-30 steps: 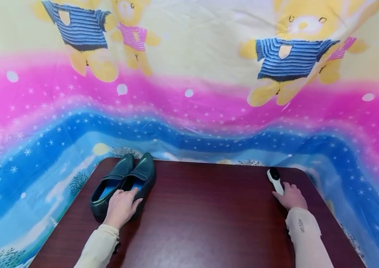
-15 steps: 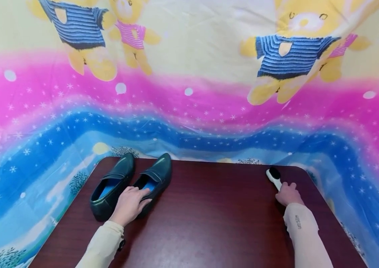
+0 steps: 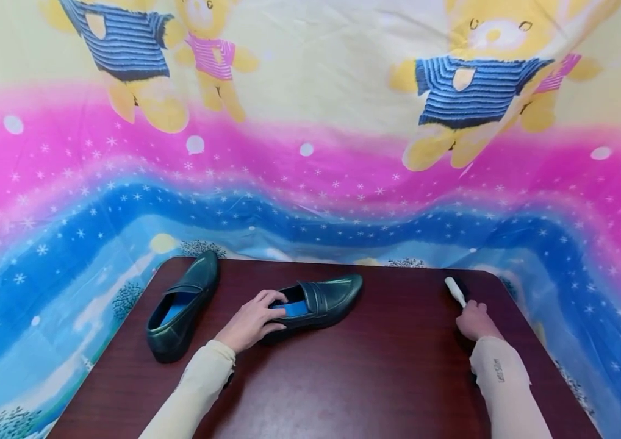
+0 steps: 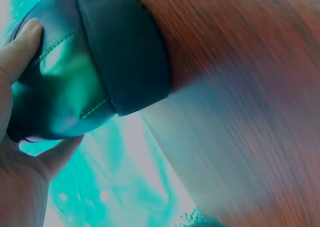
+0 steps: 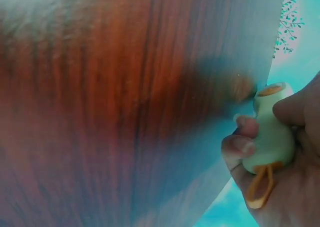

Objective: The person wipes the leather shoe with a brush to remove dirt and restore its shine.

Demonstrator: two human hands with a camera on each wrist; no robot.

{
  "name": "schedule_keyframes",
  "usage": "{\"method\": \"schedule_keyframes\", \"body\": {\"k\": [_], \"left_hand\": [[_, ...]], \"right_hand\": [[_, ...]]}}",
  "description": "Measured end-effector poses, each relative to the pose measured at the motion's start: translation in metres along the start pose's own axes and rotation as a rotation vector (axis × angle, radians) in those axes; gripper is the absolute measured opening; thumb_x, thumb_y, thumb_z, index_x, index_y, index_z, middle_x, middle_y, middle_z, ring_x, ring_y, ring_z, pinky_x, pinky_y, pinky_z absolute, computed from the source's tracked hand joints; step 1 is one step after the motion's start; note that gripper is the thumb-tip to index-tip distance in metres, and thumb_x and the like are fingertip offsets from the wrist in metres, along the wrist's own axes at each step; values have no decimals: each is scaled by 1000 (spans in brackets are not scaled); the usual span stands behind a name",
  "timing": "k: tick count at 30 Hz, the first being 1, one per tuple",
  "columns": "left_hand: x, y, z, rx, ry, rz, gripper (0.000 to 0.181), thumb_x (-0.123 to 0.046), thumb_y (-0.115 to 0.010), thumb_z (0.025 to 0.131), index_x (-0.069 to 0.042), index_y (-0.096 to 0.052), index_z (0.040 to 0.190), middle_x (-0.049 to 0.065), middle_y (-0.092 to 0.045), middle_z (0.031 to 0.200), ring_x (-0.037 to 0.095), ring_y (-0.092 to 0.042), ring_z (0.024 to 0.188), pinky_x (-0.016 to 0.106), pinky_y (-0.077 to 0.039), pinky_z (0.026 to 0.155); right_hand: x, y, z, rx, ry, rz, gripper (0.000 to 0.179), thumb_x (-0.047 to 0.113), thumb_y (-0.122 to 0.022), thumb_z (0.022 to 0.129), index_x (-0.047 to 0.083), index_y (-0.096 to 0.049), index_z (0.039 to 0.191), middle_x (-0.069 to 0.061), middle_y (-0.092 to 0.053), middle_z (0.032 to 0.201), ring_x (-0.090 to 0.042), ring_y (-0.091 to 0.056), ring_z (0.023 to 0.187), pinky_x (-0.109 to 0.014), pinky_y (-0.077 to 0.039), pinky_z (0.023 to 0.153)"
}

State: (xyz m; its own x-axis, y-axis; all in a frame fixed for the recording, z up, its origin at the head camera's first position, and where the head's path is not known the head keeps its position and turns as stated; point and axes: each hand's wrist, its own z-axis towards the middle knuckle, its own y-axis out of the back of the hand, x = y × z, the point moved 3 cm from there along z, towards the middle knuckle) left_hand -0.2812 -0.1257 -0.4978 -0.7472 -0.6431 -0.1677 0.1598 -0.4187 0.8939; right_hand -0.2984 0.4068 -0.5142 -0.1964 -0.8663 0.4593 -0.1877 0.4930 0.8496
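My left hand grips the heel end of a dark leather loafer with a blue insole, its toe pointing right. In the left wrist view the thumb presses one side of the shoe's heel, and another finger shows beneath it. The matching loafer stands at the table's left, toe toward the back. My right hand holds a white-handled brush at the right; its dark bristles face away and are partly hidden. In the right wrist view, fingers wrap the pale brush handle, which ends in an orange loop.
The dark reddish wooden table has rounded back corners. A printed cloth with bears and snowflakes hangs close behind its back edge and along both sides.
My left hand has drawn one loafer away from its mate to the right and turned its toe rightward. The brush has rolled in my right hand, so its bristles now face away.
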Motion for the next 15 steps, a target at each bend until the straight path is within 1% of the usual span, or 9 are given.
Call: {"method": "schedule_keyframes", "body": {"k": [1, 2, 4, 6, 7, 9, 11, 13, 15], "left_hand": [[1, -2, 1, 8, 38, -41, 19, -27, -80, 92, -25, -72, 108, 1, -57, 140, 24, -51, 134, 42, -56, 98], [3, -3, 1, 11, 86, -87, 26, -28, -81, 91, -25, -71, 114, 1, -53, 147, 26, -48, 139, 44, -55, 100], [7, -7, -2, 17, 218, -183, 48, -31, -85, 87, -26, -65, 131, 0, -43, 159, 29, -44, 145, 50, -52, 106], [11, -10, -6, 25, 353, -296, 76, -30, -91, 81, -28, -53, 147, 0, -36, 163, 32, -45, 145, 56, -48, 108], [13, -12, -8, 26, 411, -345, 89, -30, -93, 78, -29, -45, 153, 0, -35, 164, 32, -47, 144, 57, -47, 109], [16, -16, -11, 29, 501, -428, 106, -28, -95, 75, -35, -32, 160, 2, -37, 162, 32, -51, 140, 59, -46, 109], [18, -19, -12, 30, 539, -482, 111, -26, -95, 75, -37, -25, 161, 4, -43, 159, 32, -53, 138, 59, -46, 109], [19, -21, -12, 21, 553, -511, 110, -25, -94, 77, -38, -24, 161, 6, -48, 156, 32, -54, 137, 58, -46, 109], [20, -22, -10, 21, 552, -528, 108, -24, -92, 79, -39, -23, 161, 7, -52, 153, 32, -56, 135, 58, -47, 109]], "right_hand": [[-1, 0, 0, -14, 9, 2, 45, 9, -34, 105, -28, -26, 130, -43, -34, 115, -47, -48, 94, -57, -45, 82], [-2, 0, -1, -31, 22, 9, 43, 12, -33, 107, -26, -30, 127, -41, -38, 111, -45, -49, 91, -55, -45, 80], [-4, 0, -1, -79, 47, 6, 41, 18, -31, 110, -21, -36, 122, -34, -45, 103, -40, -49, 85, -52, -44, 77], [-4, -1, -3, -136, 70, 6, 45, 27, -29, 113, -16, -41, 119, -27, -49, 94, -35, -50, 80, -48, -43, 73], [-4, -1, -4, -166, 76, 10, 47, 32, -28, 114, -13, -42, 117, -22, -50, 91, -33, -50, 77, -46, -43, 71], [0, -1, -5, -232, 94, 13, 50, 40, -26, 114, -7, -45, 115, -16, -50, 84, -29, -49, 72, -42, -42, 67], [7, -2, -9, -269, 109, 37, 51, 44, -26, 113, -3, -46, 117, -12, -47, 80, -26, -47, 67, -39, -39, 62], [17, -3, -13, -292, 126, 52, 50, 45, -27, 113, -1, -47, 120, -10, -46, 77, -24, -44, 63, -37, -36, 58], [31, -5, -17, -306, 151, 59, 47, 44, -29, 114, 1, -47, 124, -9, -46, 76, -24, -42, 60, -36, -35, 55]]}}
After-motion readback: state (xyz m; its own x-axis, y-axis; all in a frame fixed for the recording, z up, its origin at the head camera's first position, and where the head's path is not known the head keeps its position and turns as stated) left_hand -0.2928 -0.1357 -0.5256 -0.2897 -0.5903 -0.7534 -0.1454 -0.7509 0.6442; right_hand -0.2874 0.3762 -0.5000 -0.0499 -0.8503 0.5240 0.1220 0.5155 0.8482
